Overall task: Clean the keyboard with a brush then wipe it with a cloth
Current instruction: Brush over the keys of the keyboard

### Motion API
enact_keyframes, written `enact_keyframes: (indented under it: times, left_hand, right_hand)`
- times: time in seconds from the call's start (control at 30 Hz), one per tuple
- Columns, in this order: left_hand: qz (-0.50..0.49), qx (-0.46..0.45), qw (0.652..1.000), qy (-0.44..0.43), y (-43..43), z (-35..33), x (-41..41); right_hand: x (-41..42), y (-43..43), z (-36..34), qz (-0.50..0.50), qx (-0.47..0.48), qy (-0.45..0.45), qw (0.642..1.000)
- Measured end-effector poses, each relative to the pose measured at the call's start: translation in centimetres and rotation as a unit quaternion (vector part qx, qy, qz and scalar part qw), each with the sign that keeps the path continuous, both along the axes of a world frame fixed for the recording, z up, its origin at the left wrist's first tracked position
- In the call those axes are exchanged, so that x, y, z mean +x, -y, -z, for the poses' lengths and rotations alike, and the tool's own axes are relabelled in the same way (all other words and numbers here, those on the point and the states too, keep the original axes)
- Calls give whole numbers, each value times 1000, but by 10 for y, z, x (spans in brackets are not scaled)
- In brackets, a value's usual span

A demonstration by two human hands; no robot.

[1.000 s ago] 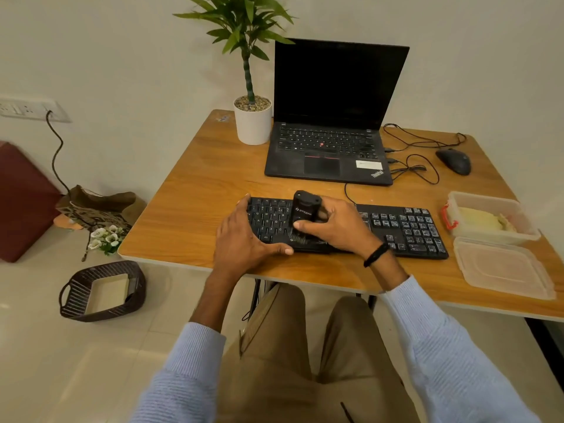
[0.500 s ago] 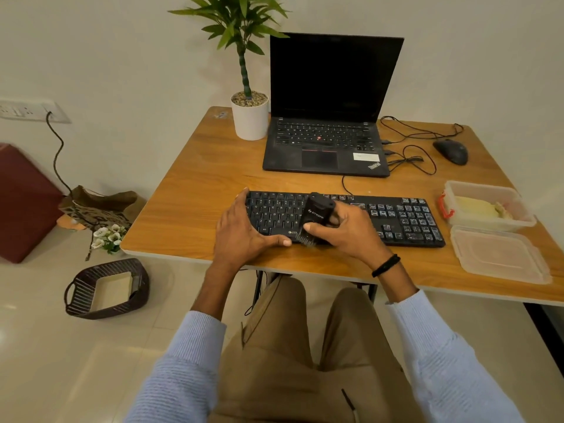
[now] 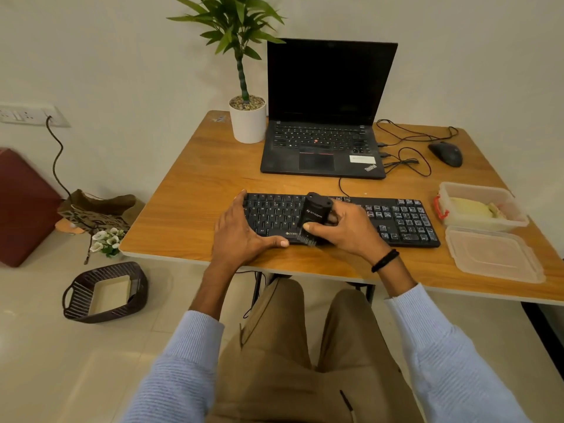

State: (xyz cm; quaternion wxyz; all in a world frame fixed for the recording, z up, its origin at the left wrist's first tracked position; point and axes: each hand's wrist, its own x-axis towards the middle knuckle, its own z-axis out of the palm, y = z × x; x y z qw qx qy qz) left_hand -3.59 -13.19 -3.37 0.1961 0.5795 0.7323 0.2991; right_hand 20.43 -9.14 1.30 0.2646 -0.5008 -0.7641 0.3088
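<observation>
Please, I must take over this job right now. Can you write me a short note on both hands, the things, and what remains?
Left hand: open, rests on the left end of the keyboard, steadying it.
Right hand: grips the brush, bristles on the front row near the middle.
Cloth: yellowish, seemingly in the open container at the right, untouched.
Done: brushing begun; extent unclear. Left: finish brushing, then wipe.

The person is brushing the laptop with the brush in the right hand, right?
No. In the head view, the right hand holds the brush on the keyboard, not the laptop, which sits farther back.
</observation>
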Motion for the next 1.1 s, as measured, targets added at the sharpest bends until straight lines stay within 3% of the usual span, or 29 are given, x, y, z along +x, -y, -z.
enact_keyframes:
  times: [0.13, 0.27, 0.4, 0.5, 0.63, 0.8, 0.97, 1.1]
  left_hand:
    - [0, 0, 1000, -5, -2, 2, 1]
    - [0, 2, 1000, -1, -1, 3, -1]
    - [0, 1, 1000, 0, -3, 3, 0]
    - [0, 1, 1000, 3, -2, 4, -2]
    - [2, 0, 1000, 0, -3, 4, 0]
    - [2, 7, 1000, 7, -3, 4, -1]
    - [-4, 34, 999, 42, -2, 7, -5]
    - [0, 57, 994, 92, -3, 13, -12]
  right_hand:
    - [-1, -4, 1, 70, 44, -29, 996]
    - [-12, 1, 2, -11, -16, -6, 1000]
    - [-15, 1, 6, 86, 77, -33, 993]
    - [-15, 5, 3, 7, 37, -5, 999]
    - [-11, 2, 4, 71, 83, -22, 994]
    - [-9, 7, -3, 18, 27, -13, 999]
    - [-7, 7, -17, 213, 118, -46, 969]
    - [-26, 31, -1, 257, 121, -7, 959]
